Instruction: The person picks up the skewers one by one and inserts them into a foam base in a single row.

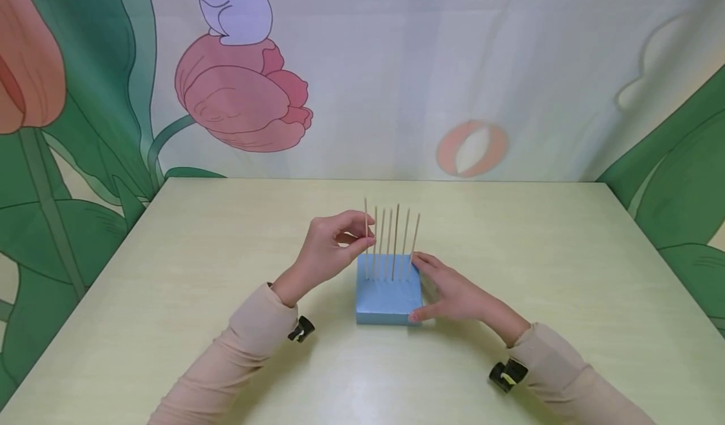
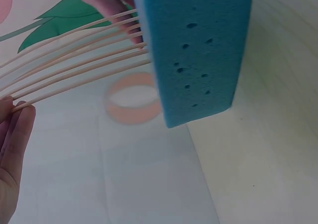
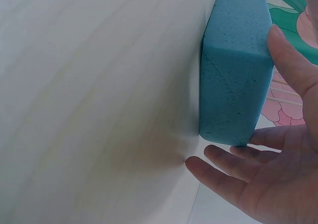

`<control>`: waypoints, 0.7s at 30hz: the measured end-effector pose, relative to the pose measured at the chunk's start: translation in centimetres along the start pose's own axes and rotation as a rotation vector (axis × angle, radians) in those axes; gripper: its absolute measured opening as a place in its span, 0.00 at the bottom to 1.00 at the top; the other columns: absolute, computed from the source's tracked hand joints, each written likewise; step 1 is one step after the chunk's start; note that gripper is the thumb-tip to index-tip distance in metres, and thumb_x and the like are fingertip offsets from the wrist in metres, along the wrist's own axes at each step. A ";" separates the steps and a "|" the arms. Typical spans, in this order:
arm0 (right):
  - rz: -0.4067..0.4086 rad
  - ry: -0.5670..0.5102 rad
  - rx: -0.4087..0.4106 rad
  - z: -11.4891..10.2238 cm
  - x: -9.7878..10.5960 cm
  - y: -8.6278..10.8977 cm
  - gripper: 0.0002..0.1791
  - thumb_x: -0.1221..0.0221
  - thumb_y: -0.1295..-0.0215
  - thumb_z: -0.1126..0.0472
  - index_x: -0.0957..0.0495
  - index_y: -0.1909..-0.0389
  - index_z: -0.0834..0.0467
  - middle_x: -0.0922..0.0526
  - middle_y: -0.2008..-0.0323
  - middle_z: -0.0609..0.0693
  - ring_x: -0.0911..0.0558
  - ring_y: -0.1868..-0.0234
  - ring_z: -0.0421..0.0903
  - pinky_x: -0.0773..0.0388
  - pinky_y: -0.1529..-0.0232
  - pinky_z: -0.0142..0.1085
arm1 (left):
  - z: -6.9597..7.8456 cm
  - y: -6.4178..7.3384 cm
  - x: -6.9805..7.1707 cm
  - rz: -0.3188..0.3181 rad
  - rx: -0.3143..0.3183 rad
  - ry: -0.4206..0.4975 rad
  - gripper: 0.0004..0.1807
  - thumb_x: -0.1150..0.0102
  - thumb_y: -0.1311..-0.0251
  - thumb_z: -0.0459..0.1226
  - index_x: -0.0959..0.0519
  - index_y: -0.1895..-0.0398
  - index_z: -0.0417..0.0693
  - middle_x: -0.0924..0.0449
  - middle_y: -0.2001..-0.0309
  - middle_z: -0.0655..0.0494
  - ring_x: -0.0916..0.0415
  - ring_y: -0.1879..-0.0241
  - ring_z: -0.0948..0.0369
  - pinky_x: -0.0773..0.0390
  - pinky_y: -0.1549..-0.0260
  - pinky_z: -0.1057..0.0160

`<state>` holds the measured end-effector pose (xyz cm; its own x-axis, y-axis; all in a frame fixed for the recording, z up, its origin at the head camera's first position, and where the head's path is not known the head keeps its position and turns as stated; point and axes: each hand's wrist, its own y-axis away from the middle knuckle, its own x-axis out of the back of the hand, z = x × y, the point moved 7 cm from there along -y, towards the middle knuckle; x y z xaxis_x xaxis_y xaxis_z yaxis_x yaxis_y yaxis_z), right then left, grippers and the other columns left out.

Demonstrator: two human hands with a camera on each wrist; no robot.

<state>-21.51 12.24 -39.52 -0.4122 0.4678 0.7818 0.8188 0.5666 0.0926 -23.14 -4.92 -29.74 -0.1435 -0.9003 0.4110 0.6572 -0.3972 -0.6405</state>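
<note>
A light blue foam block (image 1: pixel 389 300) lies flat on the table, with several thin wooden sticks (image 1: pixel 394 242) standing upright in a row across its top. My left hand (image 1: pixel 333 245) pinches the leftmost stick (image 1: pixel 366 262) between thumb and fingertips, partway up. That stick's lower end meets the block. In the left wrist view, small dark holes dot the side of the foam block (image 2: pixel 196 60). My right hand (image 1: pixel 455 294) grips the block's right side, its thumb at the front corner and fingers toward the back corner. Its thumb (image 3: pixel 290 60) touches the foam in the right wrist view.
The pale wooden table (image 1: pixel 198 274) spreads around the block on all sides. Behind it hangs a curtain (image 1: pixel 374 79) printed with flowers and leaves. Dark wrist devices sit at both sleeves, the left one (image 1: pixel 301 328) and the right one (image 1: pixel 508 375).
</note>
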 end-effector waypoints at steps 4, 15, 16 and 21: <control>0.006 0.005 0.004 0.0 0.0 0.0 0.58 0.31 0.56 0.47 0.53 0.34 0.71 0.52 0.33 0.67 0.47 0.35 0.63 0.44 0.39 0.54 | -0.1 0.4 -0.3 -0.030 0.002 -0.023 0.13 0.36 0.55 0.22 0.24 0.65 0.34 0.19 0.75 0.47 0.21 0.75 0.59 0.21 0.74 0.68; 0.003 0.011 0.010 -0.1 -0.2 -0.2 0.58 0.31 0.56 0.47 0.53 0.34 0.71 0.51 0.33 0.67 0.47 0.35 0.63 0.44 0.39 0.54 | -0.7 0.9 -0.9 -0.117 0.039 -0.053 0.14 0.35 0.55 0.24 0.25 0.63 0.33 0.20 0.75 0.48 0.21 0.75 0.59 0.21 0.73 0.70; 0.002 0.011 0.011 -0.1 -0.2 -0.2 0.58 0.31 0.56 0.47 0.53 0.34 0.71 0.51 0.33 0.67 0.47 0.35 0.63 0.44 0.39 0.54 | -0.7 0.9 -0.8 -0.129 0.053 -0.061 0.16 0.34 0.55 0.24 0.25 0.61 0.33 0.20 0.74 0.48 0.21 0.73 0.59 0.21 0.72 0.69; -0.011 -0.024 0.022 -0.1 0.1 0.1 0.59 0.32 0.54 0.46 0.57 0.32 0.70 0.56 0.32 0.65 0.52 0.33 0.61 0.48 0.37 0.53 | -1.3 1.9 0.1 -0.193 0.179 -0.121 0.28 0.34 0.50 0.33 0.31 0.45 0.36 0.22 0.57 0.46 0.23 0.56 0.55 0.23 0.58 0.60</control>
<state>-21.41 12.26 -39.42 -0.4308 0.4773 0.7659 0.8052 0.5866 0.0873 -22.88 -6.02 -31.78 -0.1960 -0.7792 0.5953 0.7482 -0.5113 -0.4229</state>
